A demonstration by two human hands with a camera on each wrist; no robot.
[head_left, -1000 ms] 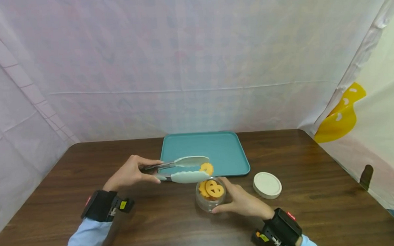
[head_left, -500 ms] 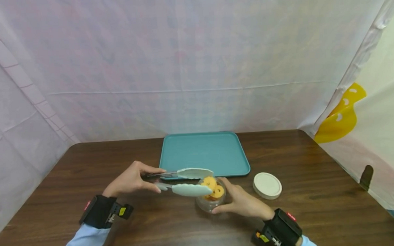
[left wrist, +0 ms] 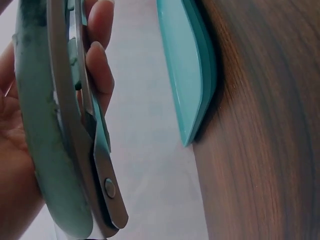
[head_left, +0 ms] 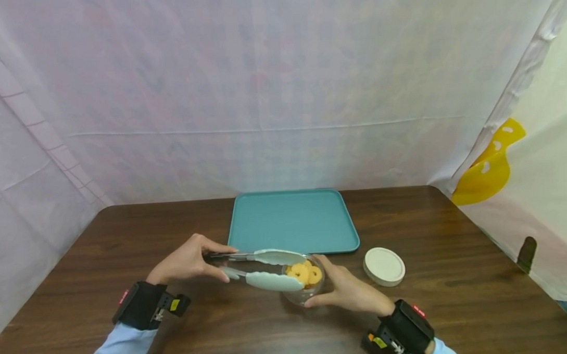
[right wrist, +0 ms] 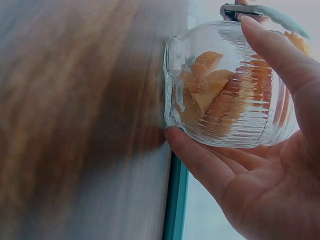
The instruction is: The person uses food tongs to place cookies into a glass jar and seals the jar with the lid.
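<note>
My left hand (head_left: 185, 261) grips the handles of pale green tongs (head_left: 263, 270), whose tips reach over the mouth of a small ribbed glass jar (head_left: 304, 283) and sit among the orange cookies (head_left: 304, 273) inside. The left wrist view shows the tongs (left wrist: 60, 130) close up in my fingers. My right hand (head_left: 348, 292) curls round the right side of the jar, holding it on the table; the right wrist view shows the jar (right wrist: 225, 92) with cookies inside.
A teal tray (head_left: 292, 223) lies just behind the jar. The jar's round white lid (head_left: 384, 266) rests on the dark wooden table (head_left: 456, 296) to the right. Pale curtains close in the back and sides, with a yellow shape (head_left: 491, 164) at right.
The tongs, which held a cookie above the jar a second ago, have come down so their tips sit in the jar's mouth. The right hand and jar stayed put.
</note>
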